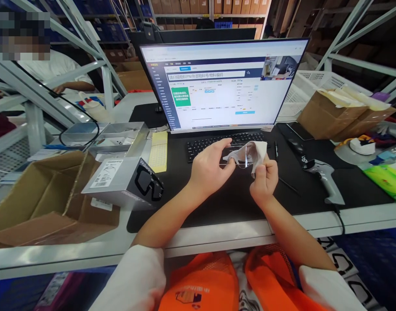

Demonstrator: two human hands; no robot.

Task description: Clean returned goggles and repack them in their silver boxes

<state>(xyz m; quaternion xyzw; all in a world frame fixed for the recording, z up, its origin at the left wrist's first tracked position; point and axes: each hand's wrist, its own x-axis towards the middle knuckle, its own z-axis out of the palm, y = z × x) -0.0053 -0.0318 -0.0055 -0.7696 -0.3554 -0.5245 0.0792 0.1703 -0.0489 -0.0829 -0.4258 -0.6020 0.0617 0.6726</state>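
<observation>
My left hand (208,167) pinches a clear curved lens (239,158) above the black desk mat (230,198), in front of the keyboard (217,144). My right hand (264,179) grips a white cloth (259,152) that is pressed against the lens's right side. Both hands are closed around these things. A grey product box (123,181) printed with black goggles lies to the left, next to an open clear tray (120,138).
A monitor (222,84) stands behind the keyboard. An open cardboard box (39,203) sits at the left, a barcode scanner (326,175) and a mouse (295,145) at the right. Another cardboard box (334,114) and a white basket (317,80) are far right. Another person sits at the back left.
</observation>
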